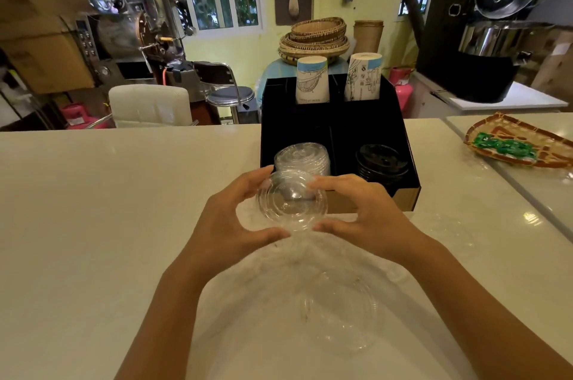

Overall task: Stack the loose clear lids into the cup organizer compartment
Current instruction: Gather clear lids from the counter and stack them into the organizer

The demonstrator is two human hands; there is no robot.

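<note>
Only the head view to go on here. The person has a clear lid (292, 205) pinched between both hands just in front of the black cup organizer (400, 119), held up off the white counter (108, 193). The left hand (231, 218) grips its left edge with thumb below and fingers curled over the top, and the right hand (364, 212) does the same on the other side. It could be a couple of lids nested together, honestly can't tell.

What could go wrong: these lids are thin and slippery, so squeezing at the rims might flex one until it pops out of the grip. The stack of clear lids (302, 158) in the front left compartment already sits high, so a lid dropped on crooked probably won't nest and could slide off or tip the pile. The compartment next door holds the black lids (381, 162), so drifting right means the wrong slot.

Counts: two hands, one organizer, two stacks of paper cups (312, 80) in the back slots, one clear stack, one black stack. At least one more loose lid (339, 311) lies on the counter near the person, maybe several overlapping, too see-through to count. One woven tray (527, 138) sits off to the right.
</note>
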